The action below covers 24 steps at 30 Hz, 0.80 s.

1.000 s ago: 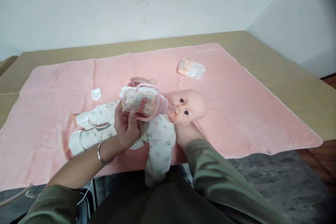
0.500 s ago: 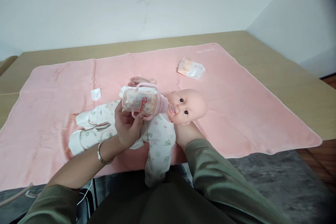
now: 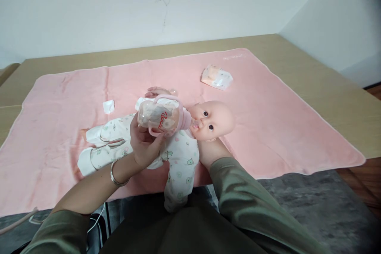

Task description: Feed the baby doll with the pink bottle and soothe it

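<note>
My left hand [image 3: 145, 143] is closed around a clear baby bottle [image 3: 156, 117] with a pink collar, pink side handles and red lettering. The bottle is tilted, its nipple at the mouth of a bald baby doll [image 3: 183, 158] in a white printed outfit. The doll lies on its back, head to the right, feet to the left, near sleeve hanging over the front edge. My right forearm passes under the doll's neck. Fingers that appear to be those of my right hand [image 3: 156, 91] show past the doll's far sleeve; its palm is hidden beneath the doll.
A pink blanket [image 3: 276, 127] covers much of the wooden table [image 3: 315, 71]. On it lie a white printed packet [image 3: 217, 77] at the back and a small white folded piece [image 3: 108, 106] near the doll's legs. A white wall [image 3: 119, 20] stands behind. Cables hang at the lower left.
The bottle has turned and tilted very slightly in my left hand, and my thumb has shifted a little. The doll and my right arm stay in place.
</note>
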Available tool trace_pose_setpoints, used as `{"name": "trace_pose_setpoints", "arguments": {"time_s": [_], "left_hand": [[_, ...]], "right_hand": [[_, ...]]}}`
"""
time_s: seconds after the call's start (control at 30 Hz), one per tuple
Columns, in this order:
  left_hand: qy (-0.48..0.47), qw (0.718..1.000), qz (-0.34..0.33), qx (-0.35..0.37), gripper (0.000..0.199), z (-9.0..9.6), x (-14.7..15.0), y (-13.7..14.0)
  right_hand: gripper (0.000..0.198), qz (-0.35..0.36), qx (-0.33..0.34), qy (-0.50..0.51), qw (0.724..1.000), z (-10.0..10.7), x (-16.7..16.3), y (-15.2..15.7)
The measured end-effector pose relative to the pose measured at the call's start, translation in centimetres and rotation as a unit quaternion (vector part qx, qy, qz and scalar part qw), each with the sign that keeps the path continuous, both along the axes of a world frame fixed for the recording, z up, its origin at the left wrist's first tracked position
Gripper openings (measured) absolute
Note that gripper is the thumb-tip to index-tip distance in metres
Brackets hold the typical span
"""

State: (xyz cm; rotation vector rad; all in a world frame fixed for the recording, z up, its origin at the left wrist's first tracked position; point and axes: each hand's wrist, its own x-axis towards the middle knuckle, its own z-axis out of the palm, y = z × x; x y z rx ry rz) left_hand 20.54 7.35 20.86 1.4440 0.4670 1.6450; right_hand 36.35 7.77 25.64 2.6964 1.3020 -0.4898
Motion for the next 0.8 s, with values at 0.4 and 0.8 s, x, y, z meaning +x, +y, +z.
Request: {"name": "trace_pose_setpoints", "arguments": {"time_s": [0.4,0.8], "left_hand": [[0.02,0.992,-0.118,0.027,0.071,0.8,-0.8,-0.2],[-0.061,0.992,-0.098,-0.043,0.056,0.3,-0.2,-0.3]], "right_hand": [[0.035,-0.282,0.372,-0.219,0.857,-6.9,-0.5,1.3],[0.033,-0.729,0.213,-0.132,0.637,-8.6,3.9,7.2]]}}
